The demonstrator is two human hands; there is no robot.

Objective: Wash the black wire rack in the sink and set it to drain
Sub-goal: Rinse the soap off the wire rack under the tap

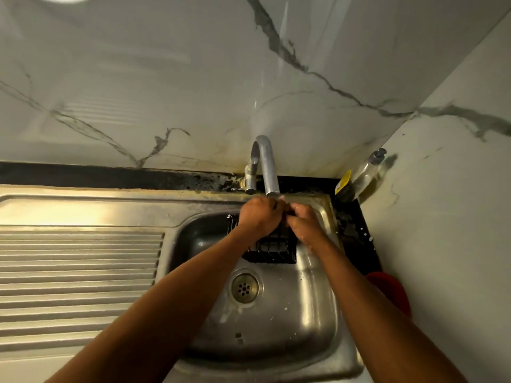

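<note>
The black wire rack (273, 248) stands in the steel sink basin (312, 308), at its far side under the tap (266, 164). Both my hands are on the rack's upper edge, just below the spout. My left hand (258, 215) curls over the top left of the rack. Touching it on the right, my right hand (302, 221) closes on the top right part. The hands hide the rack's upper wires. Whether water runs from the spout I cannot tell.
A ribbed steel draining board (77, 275) lies left of the basin. The drain (244, 288) sits mid-basin. A dish-soap bottle (365, 172) leans in the back right corner on the black counter. A red object (392, 291) lies at the sink's right. Marble walls rise behind and to the right.
</note>
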